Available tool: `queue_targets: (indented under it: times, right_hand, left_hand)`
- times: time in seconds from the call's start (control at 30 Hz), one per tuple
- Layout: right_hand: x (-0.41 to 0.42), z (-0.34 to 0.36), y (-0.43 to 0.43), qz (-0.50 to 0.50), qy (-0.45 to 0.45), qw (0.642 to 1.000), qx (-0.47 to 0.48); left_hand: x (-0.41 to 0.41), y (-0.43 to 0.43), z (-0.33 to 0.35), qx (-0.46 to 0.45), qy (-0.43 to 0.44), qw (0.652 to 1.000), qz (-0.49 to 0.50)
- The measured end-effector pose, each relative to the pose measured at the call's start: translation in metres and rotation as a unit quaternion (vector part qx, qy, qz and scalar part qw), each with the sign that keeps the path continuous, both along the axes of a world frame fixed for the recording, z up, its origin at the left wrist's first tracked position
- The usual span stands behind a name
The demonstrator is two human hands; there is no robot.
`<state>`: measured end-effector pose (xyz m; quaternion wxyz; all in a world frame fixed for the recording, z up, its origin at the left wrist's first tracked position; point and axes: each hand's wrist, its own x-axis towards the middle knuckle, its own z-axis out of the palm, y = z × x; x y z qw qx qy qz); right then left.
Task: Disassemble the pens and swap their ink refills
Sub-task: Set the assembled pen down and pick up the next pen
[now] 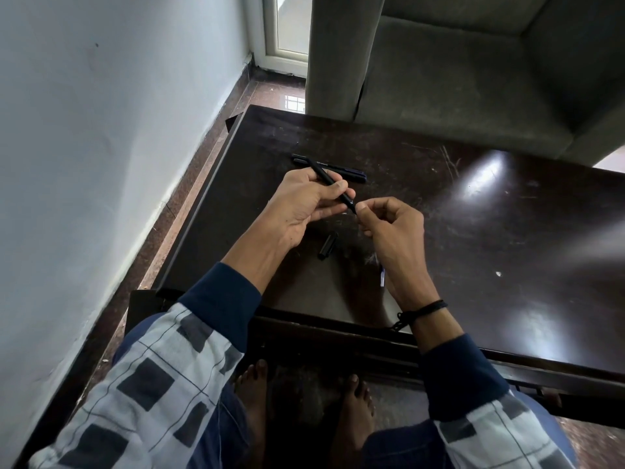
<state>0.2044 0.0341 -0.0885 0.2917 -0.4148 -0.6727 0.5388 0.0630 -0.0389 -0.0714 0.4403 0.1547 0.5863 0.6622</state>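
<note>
Left hand [301, 204] grips pen [333, 184] mid-barrel, above table [507, 231], nearer its left edge. Right hand [392, 228] pinches pen tip. Cap [328, 245] lies between wrists. Second pen [338, 165] lies beyond left hand. Table runs wide to right.

The left sleeve [152, 384] at 7 o'clock and the right sleeve [490, 431] at 5 o'clock are pale grey-white, with thin dark grid lines and charcoal squares. Each ends in a navy cuff [223, 299]. A black cord bracelet [426, 308] with a dangling knotted tail circles the right wrist. The left hand [301, 204], right hand [392, 228] and feet [358, 401] are bare.
</note>
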Motion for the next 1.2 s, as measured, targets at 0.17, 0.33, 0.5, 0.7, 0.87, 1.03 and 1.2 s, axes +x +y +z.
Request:
queue_targets:
  times: [0.17, 0.33, 0.5, 0.7, 0.87, 1.03, 1.2]
  right_hand:
    - [0.0014, -0.0002, 0.001, 0.006, -0.005, 1.0, 0.008]
    - [0.0017, -0.0007, 0.0008, 0.006, 0.005, 1.0, 0.005]
    - [0.0001, -0.0013, 0.0002, -0.01, 0.008, 1.0, -0.001]
    - [0.0018, -0.0002, 0.0013, -0.003, 0.001, 1.0, 0.017]
    - [0.0022, -0.0022, 0.0001, 0.007, 0.015, 1.0, 0.016]
    - [-0.0003, -0.0021, 0.0003, -0.003, 0.003, 1.0, 0.001]
    - [0.0016, -0.0005, 0.0007, 0.013, 0.0, 1.0, 0.02]
  left_hand:
    - [-0.0007, -0.0002, -0.001, -0.004, 0.001, 1.0, -0.007]
    - [-0.0008, -0.0005, 0.0003, 0.002, -0.004, 1.0, -0.004]
    - [-0.0011, -0.0006, 0.0012, 0.008, -0.004, 1.0, 0.004]
    - [0.0004, -0.0009, 0.0013, 0.007, -0.004, 1.0, 0.002]
    - [-0.0003, -0.0013, 0.0011, 0.006, -0.006, 1.0, 0.001]
    - [0.0001, -0.0019, 0.0023, 0.004, -0.001, 1.0, 0.005]
    - [-0.0002, -0.0021, 0.0017, 0.004, 0.0, 1.0, 0.002]
